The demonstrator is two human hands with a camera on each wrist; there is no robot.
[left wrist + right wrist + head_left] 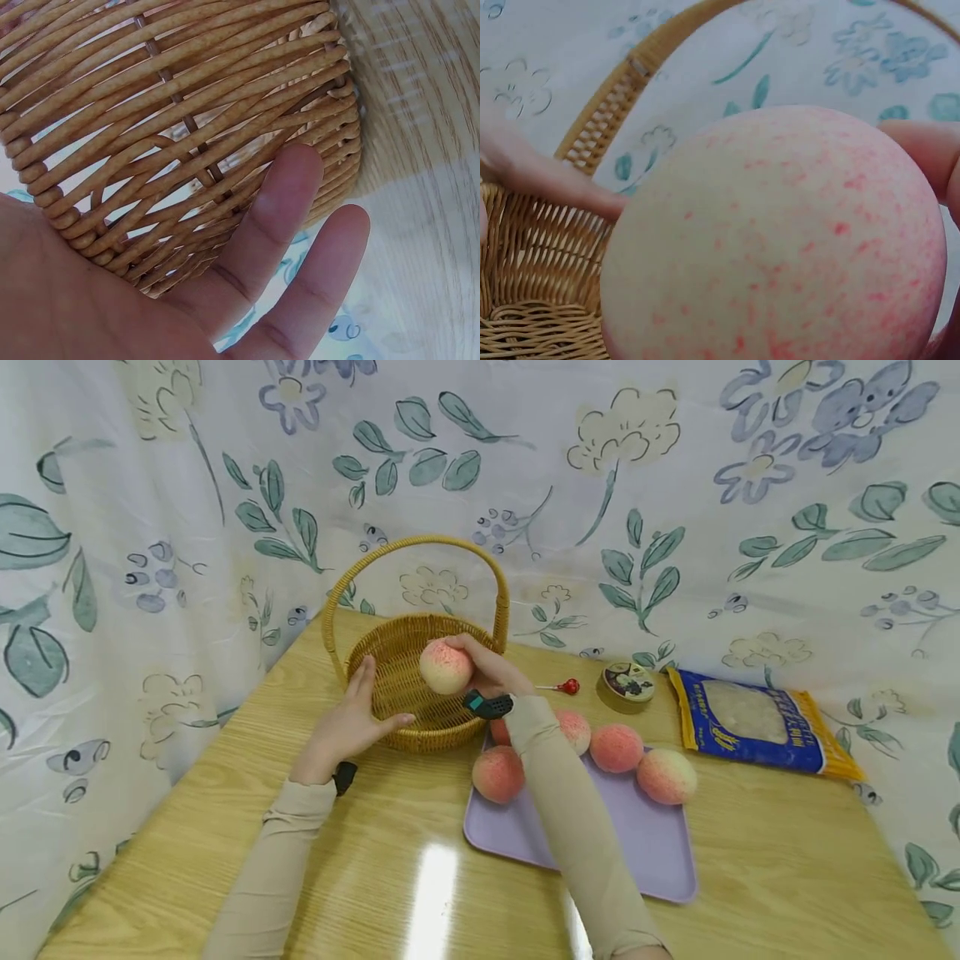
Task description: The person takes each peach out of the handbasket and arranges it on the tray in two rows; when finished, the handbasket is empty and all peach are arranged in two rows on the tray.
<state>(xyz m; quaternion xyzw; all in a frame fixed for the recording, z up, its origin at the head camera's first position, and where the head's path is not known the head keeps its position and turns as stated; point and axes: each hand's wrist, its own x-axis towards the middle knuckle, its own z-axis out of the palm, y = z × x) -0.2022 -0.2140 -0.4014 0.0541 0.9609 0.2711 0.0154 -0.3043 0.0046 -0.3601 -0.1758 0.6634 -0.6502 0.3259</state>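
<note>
A pink and cream peach (446,666) is gripped in my right hand (491,667), over the right part of a wicker basket (420,740) with a tall arched handle. In the right wrist view the peach (776,247) fills most of the picture, and the basket's weave (544,247) shows behind it. My left hand (347,727) is at the basket's left front side with fingers spread and thumb apart. Up close in the left wrist view, its straight fingers (289,206) lie along the outside of the woven wall (187,112). The visible basket floor is bare wicker.
A lilac tray (652,852) with several peaches (617,748) lies right of the basket, partly under my right forearm. Behind it are a red lollipop (570,686), a round tin (627,685) and a blue and yellow packet (757,722). A floral curtain (525,485) hangs behind the table.
</note>
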